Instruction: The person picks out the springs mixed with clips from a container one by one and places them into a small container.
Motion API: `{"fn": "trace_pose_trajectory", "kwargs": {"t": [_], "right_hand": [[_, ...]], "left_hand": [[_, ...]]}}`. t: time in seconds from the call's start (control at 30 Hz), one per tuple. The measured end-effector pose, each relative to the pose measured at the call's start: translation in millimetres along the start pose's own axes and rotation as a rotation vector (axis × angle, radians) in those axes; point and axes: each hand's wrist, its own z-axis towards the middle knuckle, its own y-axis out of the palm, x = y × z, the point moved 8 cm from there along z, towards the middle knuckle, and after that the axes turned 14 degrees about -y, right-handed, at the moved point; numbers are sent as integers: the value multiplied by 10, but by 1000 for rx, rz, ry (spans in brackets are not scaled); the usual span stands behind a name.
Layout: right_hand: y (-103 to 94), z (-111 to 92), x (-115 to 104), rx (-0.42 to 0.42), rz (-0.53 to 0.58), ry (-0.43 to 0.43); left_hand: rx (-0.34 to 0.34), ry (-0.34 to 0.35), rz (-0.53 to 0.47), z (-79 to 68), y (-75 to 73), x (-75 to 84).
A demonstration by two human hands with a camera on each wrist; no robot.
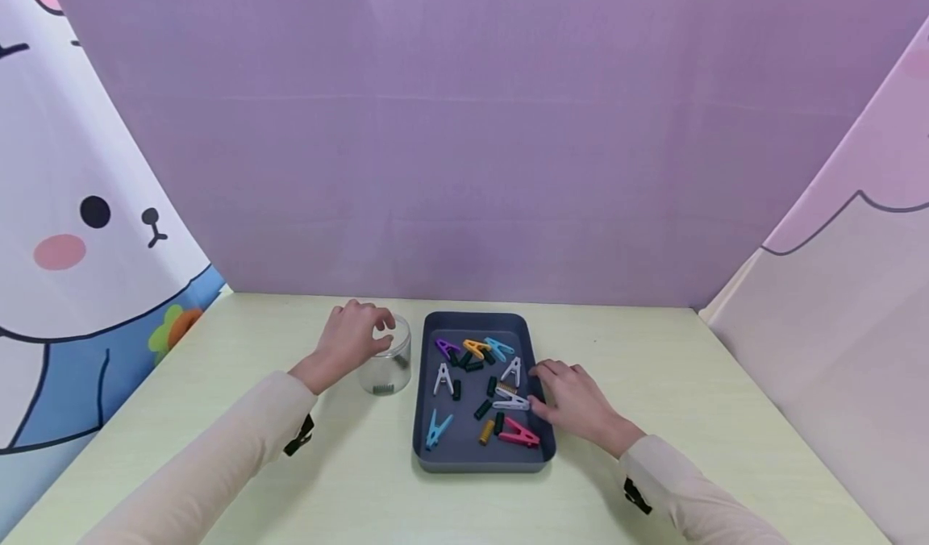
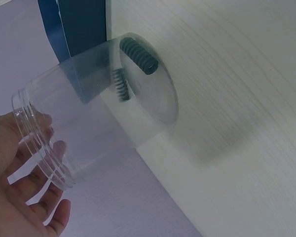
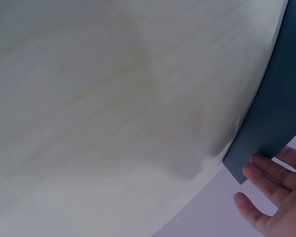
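Observation:
My left hand (image 1: 356, 335) is over the mouth of a clear round jar (image 1: 386, 372), its fingers loosely bent with nothing between them. Through the jar's wall two dark green coil springs (image 2: 139, 55) show near its bottom. Beside the jar lies a dark grey tray (image 1: 485, 456). Dark green springs (image 1: 483, 409) and brass-coloured ones are scattered in it among plastic clips (image 1: 518, 432) in red, white, blue, orange and purple. My right hand (image 1: 576, 404) rests at the tray's right side, fingertips at the rim; in the right wrist view its fingers (image 3: 271, 185) look relaxed and hold nothing.
The pale wood-grain table (image 1: 639, 359) extends around the tray and jar. A purple cloth backdrop (image 1: 472, 142) rises behind the table. Printed curtains hang at the left (image 1: 87, 166) and right (image 1: 835, 351).

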Motion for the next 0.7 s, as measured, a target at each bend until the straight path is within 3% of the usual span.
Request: {"fn": "trace_pose_trajectory", "kwargs": {"t": [0.37,0.7], "right_hand": [[7,12,1,-10,9,9],[-7,5,-3,-11,16,20]], "left_hand": [[16,5,-27,15,-34,43],[25,72,-93,-53,-101,292]]}}
